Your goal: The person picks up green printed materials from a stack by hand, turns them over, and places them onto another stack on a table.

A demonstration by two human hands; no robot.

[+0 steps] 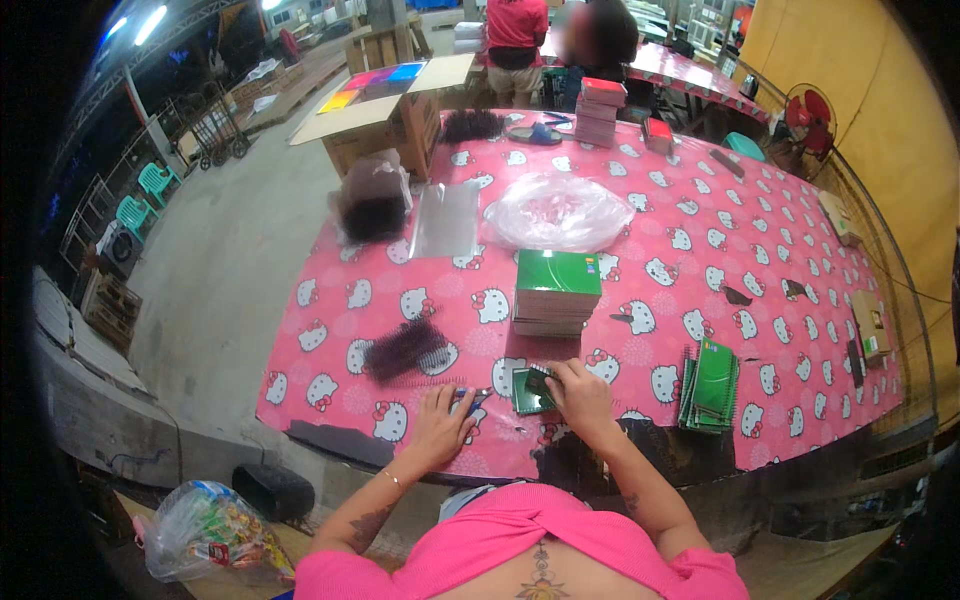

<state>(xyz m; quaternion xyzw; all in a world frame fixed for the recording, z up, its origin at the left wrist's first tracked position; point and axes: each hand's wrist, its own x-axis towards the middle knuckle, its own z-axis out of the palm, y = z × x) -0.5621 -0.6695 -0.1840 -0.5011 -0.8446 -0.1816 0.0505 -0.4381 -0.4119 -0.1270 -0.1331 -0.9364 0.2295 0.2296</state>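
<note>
My left hand point(440, 425) lies at the near table edge, its fingers closed over a small blue-handled tool that looks like pliers point(478, 396). My right hand point(583, 395) pinches the edge of a small green-covered notebook point(527, 393) lying flat in front of me; the fingers cover part of it. Just beyond stands a tall stack of green notebooks point(557, 285). To the right is a pile of spiral-bound green notebooks point(713, 385). Left of the stack, a heap of black spiral binding coils point(405, 352) rests on the tablecloth.
A pink patterned cloth point(340, 300) covers the table. Farther back lie a clear plastic bag point(560, 212), a clear sheet stack point(445, 220), bagged dark coils point(373, 205) and a cardboard box point(385, 135). Red-topped stacks point(598, 112) stand near two people. A bag of wrappers point(210, 535) sits low left.
</note>
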